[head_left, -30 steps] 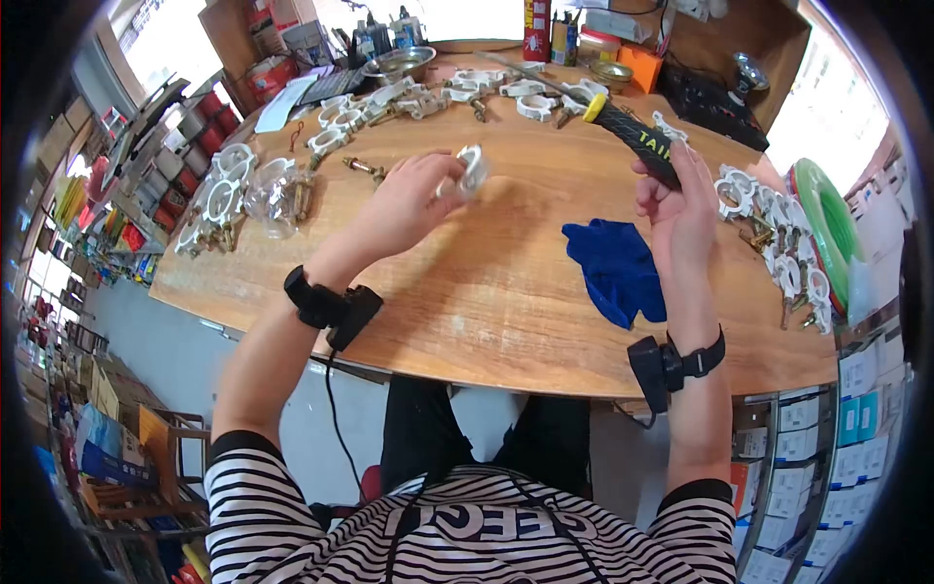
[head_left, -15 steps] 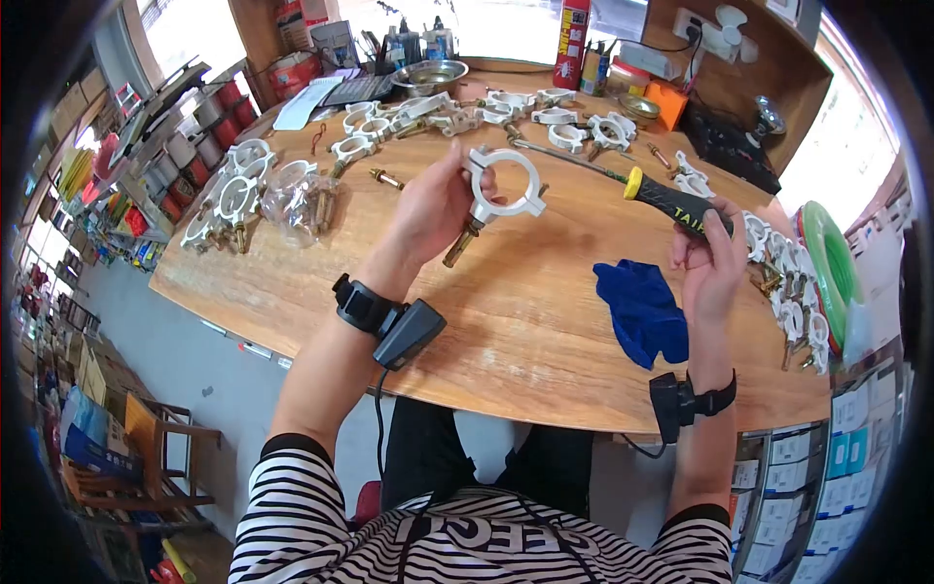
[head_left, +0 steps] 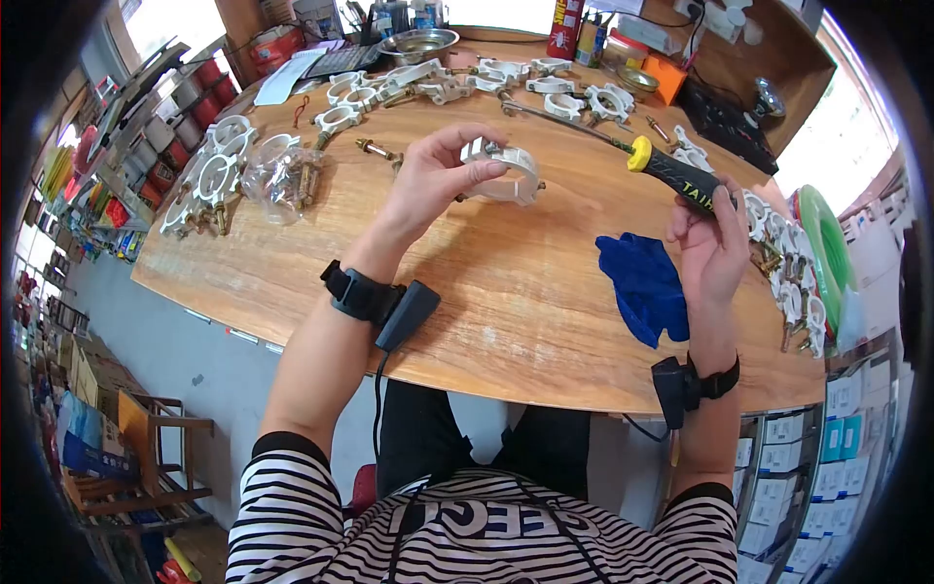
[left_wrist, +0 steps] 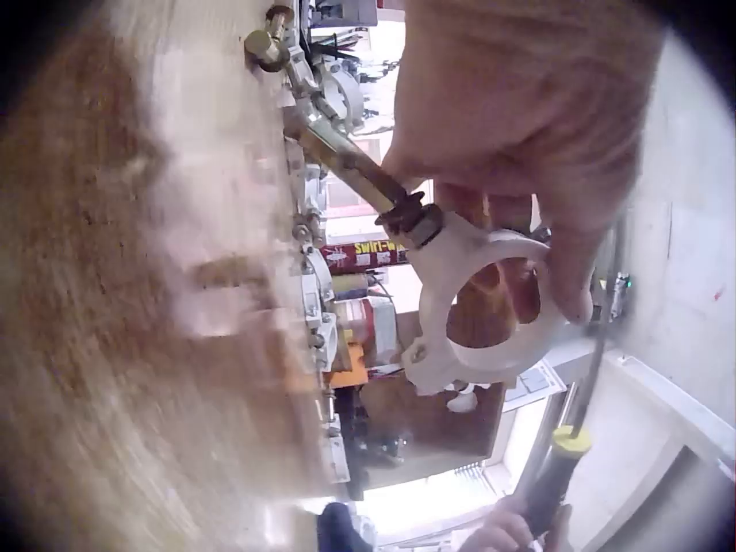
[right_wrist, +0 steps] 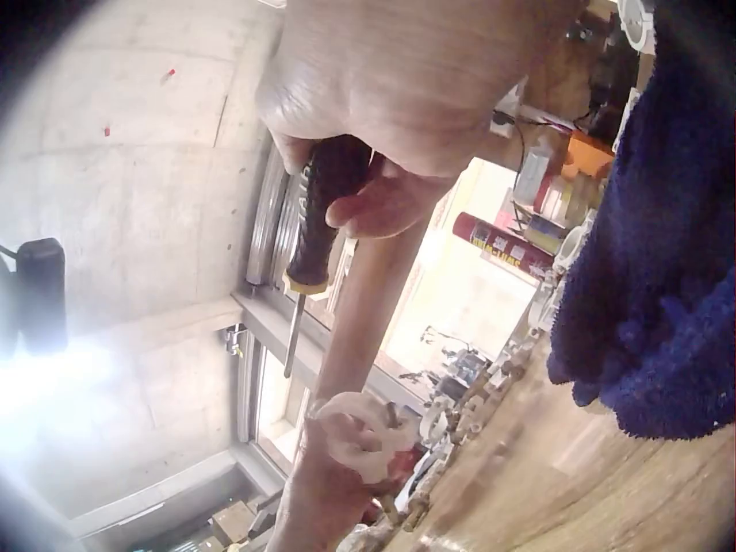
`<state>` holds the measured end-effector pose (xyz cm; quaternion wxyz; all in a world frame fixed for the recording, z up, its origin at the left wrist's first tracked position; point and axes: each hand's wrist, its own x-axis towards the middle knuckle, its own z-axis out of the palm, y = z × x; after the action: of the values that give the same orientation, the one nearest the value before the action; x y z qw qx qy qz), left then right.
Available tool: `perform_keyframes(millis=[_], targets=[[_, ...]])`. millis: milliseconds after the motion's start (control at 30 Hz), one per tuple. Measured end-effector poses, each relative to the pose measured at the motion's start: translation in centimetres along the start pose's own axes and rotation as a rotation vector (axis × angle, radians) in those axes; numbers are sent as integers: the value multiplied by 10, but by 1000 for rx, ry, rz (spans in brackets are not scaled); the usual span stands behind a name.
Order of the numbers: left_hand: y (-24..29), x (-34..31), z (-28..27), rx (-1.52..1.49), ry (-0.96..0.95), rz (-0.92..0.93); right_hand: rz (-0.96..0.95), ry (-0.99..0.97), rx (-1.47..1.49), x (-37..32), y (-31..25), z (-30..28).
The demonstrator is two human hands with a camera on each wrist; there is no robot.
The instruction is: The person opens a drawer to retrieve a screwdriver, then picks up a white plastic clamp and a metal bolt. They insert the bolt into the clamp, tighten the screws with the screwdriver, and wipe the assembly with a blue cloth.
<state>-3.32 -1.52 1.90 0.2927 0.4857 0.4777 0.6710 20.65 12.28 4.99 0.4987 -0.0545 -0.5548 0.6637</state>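
In the head view my left hand pinches a white pipe clamp between thumb and fingers, above the table. The ring is tilted, and in the left wrist view a brass-coloured bolt sticks out from one side of it. My right hand grips a screwdriver by its black handle with a yellow collar. Its shaft points to the upper left, apart from the clamp. A crumpled blue cloth lies on the table beside the right forearm.
More white clamps with bolts line the table's back and both sides. A loose bolt and a clear plastic bag of bolts lie left of my left hand. A metal bowl, a red spray can and a green coil stand around the edges.
My left hand has moved right with the clamp; the ring faced the camera half a second ago and is now tipped over. The right hand has shifted right and lower with the screwdriver.
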Motion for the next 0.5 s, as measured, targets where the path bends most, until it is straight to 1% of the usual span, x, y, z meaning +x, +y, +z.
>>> perform_keyframes(millis=[67, 133, 167, 233, 333, 433, 500], targets=[[-5, 0, -1, -4, -10, -17, -5, 3, -3, 0, -1, -1], [-10, 0, -1, 65, -34, -96, -11, 5, -1, 0, -2, -2], [-16, 1, -1, 67, -30, -97, -12, 2, 5, 1, -3, -3], [-23, 2, -2, -51, -83, -59, -10, -1, 13, 1, -4, -4], [-27, 2, -6, 32, -98, -123, -37, -5, -56, 2, -6, -3], [-23, 2, -8, 89, -53, -148, -62, 12, -132, 1, -7, -2], [-30, 4, -16, 112, -40, -130, -94, 5, -177, 1, -7, -2]])
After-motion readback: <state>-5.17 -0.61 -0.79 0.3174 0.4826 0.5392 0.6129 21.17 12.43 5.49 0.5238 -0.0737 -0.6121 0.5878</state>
